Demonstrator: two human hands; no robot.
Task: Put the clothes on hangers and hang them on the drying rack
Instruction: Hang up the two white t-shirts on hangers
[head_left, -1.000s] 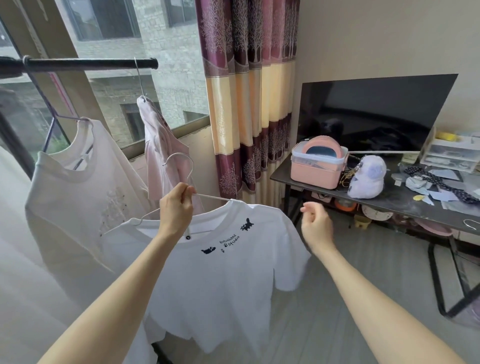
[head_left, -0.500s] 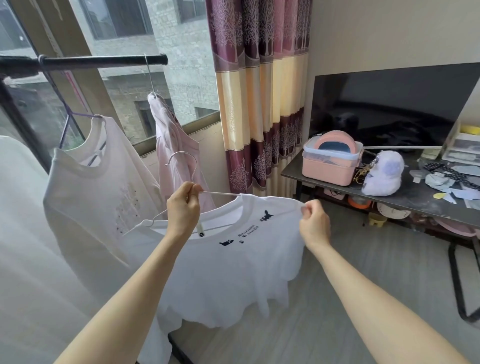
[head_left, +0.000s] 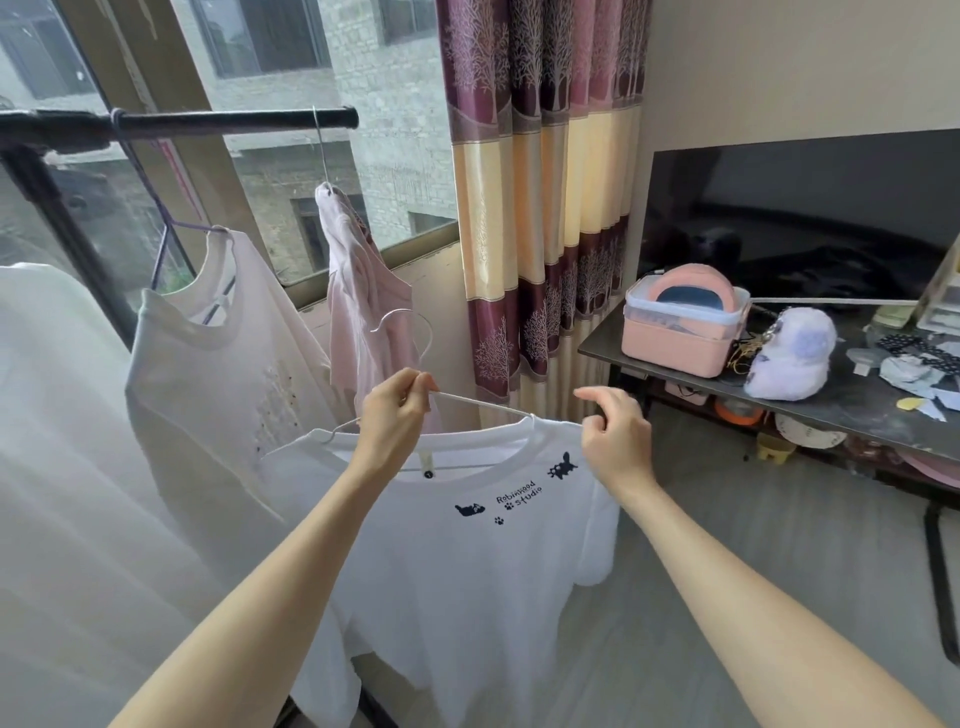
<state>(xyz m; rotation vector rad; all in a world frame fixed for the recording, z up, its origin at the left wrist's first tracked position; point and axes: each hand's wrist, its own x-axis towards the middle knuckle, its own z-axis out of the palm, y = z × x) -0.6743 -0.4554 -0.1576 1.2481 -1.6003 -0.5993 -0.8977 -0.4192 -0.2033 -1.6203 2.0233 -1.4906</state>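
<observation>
A white T-shirt (head_left: 467, 571) with small dark cat prints hangs on a thin metal hanger (head_left: 400, 322). My left hand (head_left: 395, 415) grips that hanger at its neck, just below the hook. My right hand (head_left: 615, 436) pinches the T-shirt's right shoulder near the collar. The black rail of the drying rack (head_left: 208, 122) runs across the upper left, above my hands. On it hang a pale pink garment (head_left: 363, 301) and a cream T-shirt (head_left: 218, 374) on a purple hanger.
A sheer white curtain (head_left: 57, 467) fills the left side. A maroon and yellow curtain (head_left: 540, 208) hangs by the window. To the right, a dark table (head_left: 857, 410) carries a pink box (head_left: 680, 332), a fluffy toy (head_left: 789, 358) and clutter, with a dark screen behind.
My right hand moved in from free air and took the T-shirt's right shoulder, lifting and straightening it on the hanger. My left hand kept hold of the hanger.
</observation>
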